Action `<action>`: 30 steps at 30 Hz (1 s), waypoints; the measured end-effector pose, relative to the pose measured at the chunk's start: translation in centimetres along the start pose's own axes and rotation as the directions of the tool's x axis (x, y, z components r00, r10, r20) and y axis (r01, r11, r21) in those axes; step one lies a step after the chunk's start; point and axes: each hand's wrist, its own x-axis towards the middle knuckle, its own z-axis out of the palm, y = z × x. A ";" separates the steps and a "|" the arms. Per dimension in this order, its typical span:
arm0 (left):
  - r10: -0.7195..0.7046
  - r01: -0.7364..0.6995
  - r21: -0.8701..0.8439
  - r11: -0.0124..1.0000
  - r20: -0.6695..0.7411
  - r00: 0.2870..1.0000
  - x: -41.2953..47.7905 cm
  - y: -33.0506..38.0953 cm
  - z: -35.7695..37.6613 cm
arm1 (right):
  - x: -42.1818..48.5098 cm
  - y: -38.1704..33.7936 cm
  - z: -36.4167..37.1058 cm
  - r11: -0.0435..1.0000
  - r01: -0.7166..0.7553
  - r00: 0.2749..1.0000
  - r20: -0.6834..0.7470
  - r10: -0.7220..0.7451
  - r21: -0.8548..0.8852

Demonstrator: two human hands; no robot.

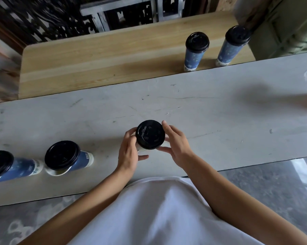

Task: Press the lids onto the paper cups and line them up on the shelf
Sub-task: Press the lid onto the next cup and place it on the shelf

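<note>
A: Grip? What's hidden?
B: Both hands clamped on one paper cup (pixel 141 150). Left hand (pixel 129 152) wraps its left side, right hand (pixel 175 147) its right, thumbs on the near side. Black lid (pixel 150 134) covers nearly all the cup body, only a white sliver shows.
A: Orientation?
B: Upright, long axis vertical, lid facing cam, centred btwn the hands over the grey surface (pixel 219 112).
A: Others?
B: Two lidded cups (pixel 68 159) far left, leftmost cut off by frame edge. Two more (pixel 196 50) upright on the wooden shelf (pixel 96 64), far right. Red blur at right edge, can't ID.
</note>
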 end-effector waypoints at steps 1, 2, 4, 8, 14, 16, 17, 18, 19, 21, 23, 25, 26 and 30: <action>-0.027 0.027 -0.013 1.000 -0.004 1.000 0.0 0.3 0.0 | -0.1 0.0 -0.1 1.000 -0.007 0.999 0.043 0.007 0.017; -0.052 0.052 -0.011 0.999 -0.010 0.999 0.0 0.7 0.0 | -0.2 0.1 -0.1 0.999 -0.010 0.997 0.083 0.007 0.033; -0.098 0.098 0.017 0.995 -0.033 0.995 0.2 1.3 0.0 | -0.5 0.1 -0.2 0.999 0.001 0.992 0.126 -0.007 0.046; -0.200 0.201 0.076 0.977 -0.028 0.979 0.7 2.1 -0.3 | -0.8 -0.2 0.0 0.996 0.047 0.995 0.083 -0.053 0.074; -0.234 0.231 0.076 0.970 0.022 0.972 0.6 2.1 -0.1 | -0.8 -0.2 0.5 0.996 0.075 0.996 0.056 -0.071 -0.058; -0.248 0.243 0.077 0.967 0.055 0.967 0.6 1.9 0.0 | -0.9 -0.1 0.4 0.990 0.067 0.997 0.047 -0.062 -0.121; -0.250 0.244 0.085 0.966 0.065 0.966 0.6 1.8 0.1 | -1.0 -0.2 0.4 0.994 0.046 0.998 0.044 -0.042 -0.103; -0.250 0.243 0.092 0.966 0.073 0.966 0.5 1.7 0.1 | -1.1 -0.2 0.3 0.996 0.023 0.999 0.041 -0.020 -0.080; -0.246 0.237 0.102 0.966 0.080 0.966 0.6 1.7 0.1 | -1.1 -0.3 0.2 0.998 0.004 0.999 0.041 -0.002 -0.059; -0.230 0.217 0.129 0.968 0.095 0.969 0.6 2.0 0.1 | -1.2 -0.3 0.1 0.999 -0.008 0.998 0.056 0.011 -0.047; -0.207 0.191 0.152 0.970 0.098 0.973 0.8 2.4 0.1 | -1.4 0.0 0.0 1.000 0.007 0.996 0.089 -0.004 -0.029; -0.181 0.162 0.180 0.970 0.098 0.979 0.9 2.6 0.1 | -1.5 0.2 0.0 1.000 0.026 0.994 0.105 -0.025 -0.008; -0.167 0.145 0.191 0.971 0.103 0.981 0.9 2.6 0.1 | -1.5 0.3 -0.1 0.999 0.038 0.993 0.108 -0.037 -0.006; -0.155 0.130 0.189 0.973 0.124 0.980 1.2 2.4 -0.2 | -1.3 0.2 -0.1 0.997 0.068 0.989 0.131 -0.064 -0.028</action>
